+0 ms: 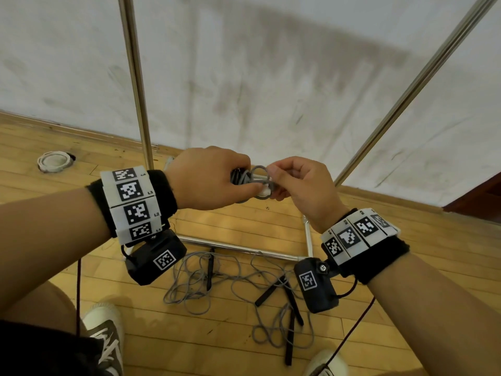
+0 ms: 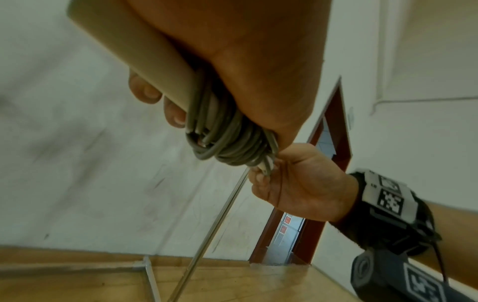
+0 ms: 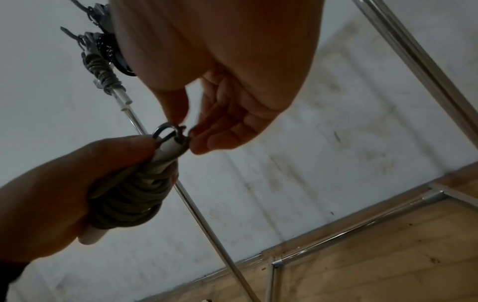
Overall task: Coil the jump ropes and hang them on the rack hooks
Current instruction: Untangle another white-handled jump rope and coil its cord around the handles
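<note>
The coiled jump rope, a tight grey bundle wound round its white handles, sits in front of the rack, held up between both hands. The left hand is wrapped round the bundle, probably to keep the turns from springing loose. The right hand pinches a small end loop at the bundle's tip, likely tucking it in or readying it for a hook. Below the bundle, more ropes with black handles lie tangled on the wooden floor at the rack's base. Behind the rack stands a scuffed white wall.
</note>
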